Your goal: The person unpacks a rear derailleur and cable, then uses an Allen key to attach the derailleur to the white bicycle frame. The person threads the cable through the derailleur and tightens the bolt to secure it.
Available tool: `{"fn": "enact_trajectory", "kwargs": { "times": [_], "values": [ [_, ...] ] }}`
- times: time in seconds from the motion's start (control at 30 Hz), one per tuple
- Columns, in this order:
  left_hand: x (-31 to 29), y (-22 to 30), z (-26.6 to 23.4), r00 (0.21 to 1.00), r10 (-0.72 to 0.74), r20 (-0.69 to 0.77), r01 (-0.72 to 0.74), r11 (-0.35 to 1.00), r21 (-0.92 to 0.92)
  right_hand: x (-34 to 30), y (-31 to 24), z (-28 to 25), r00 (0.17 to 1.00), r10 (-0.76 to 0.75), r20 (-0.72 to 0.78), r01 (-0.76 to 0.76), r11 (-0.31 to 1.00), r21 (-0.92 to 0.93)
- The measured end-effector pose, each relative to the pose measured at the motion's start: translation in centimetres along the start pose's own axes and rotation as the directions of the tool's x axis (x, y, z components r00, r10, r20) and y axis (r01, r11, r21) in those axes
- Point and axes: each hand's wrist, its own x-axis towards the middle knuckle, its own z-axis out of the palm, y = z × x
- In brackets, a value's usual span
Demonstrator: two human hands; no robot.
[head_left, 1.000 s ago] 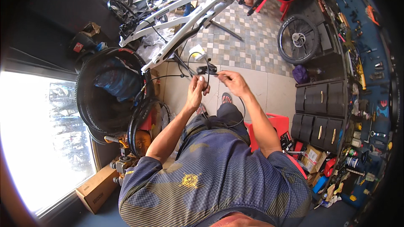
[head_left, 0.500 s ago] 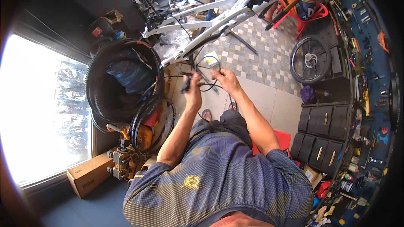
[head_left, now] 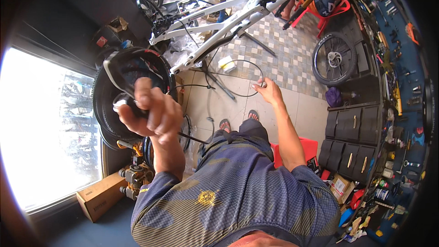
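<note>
Raised close to the camera on the left, my left hand (head_left: 157,114) is closed around a bicycle brake lever (head_left: 117,77). The lever's curved blade points up past my fingers; its body is partly hidden by my hand and slightly blurred. Lower and to the right, my right hand (head_left: 270,92) pinches a thin black hose (head_left: 263,69) between thumb and fingers. The hose makes a wide loop to the left of that hand, over the floor. Ahead of both hands is a white bicycle frame (head_left: 250,13) on a stand.
Tyres (head_left: 103,96) are stacked on the left, above a cardboard box (head_left: 103,194). A wheel (head_left: 335,59) leans against the dark cabinet (head_left: 350,130) at right. Tools hang along the right wall. Another person sits on a red chair (head_left: 338,11) at the far right.
My left hand has risen toward the camera and moved left with the brake lever. My right hand has moved right, and the hose loop between them has widened.
</note>
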Motion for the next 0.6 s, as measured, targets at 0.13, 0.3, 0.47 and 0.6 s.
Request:
{"fn": "enact_trajectory", "kwargs": {
  "times": [0.13, 0.3, 0.47, 0.6],
  "values": [
    [-2.0, -5.5, -0.8, 0.887, -0.249, -0.389, 0.303, 0.95, 0.081, -3.5, -6.6, -5.8, 0.983, -0.074, -0.168, 0.086, 0.994, 0.068],
    [-2.6, -12.8, -4.8, 0.803, -0.359, -0.476, 0.587, 0.332, 0.738, -7.6, -9.4, -9.7, 0.92, -0.387, -0.057, 0.335, 0.707, 0.623],
    [-3.7, -15.7, -7.4, 0.831, -0.251, -0.497, 0.554, 0.28, 0.784, -11.2, -10.2, -9.1, 0.867, -0.451, 0.211, 0.05, 0.501, 0.864],
    [-5.8, -16.3, -8.9, 0.731, -0.35, -0.585, 0.681, 0.413, 0.605, -11.8, -7.0, -6.9, 0.877, -0.412, 0.25, 0.059, 0.606, 0.793]
  ]
}}
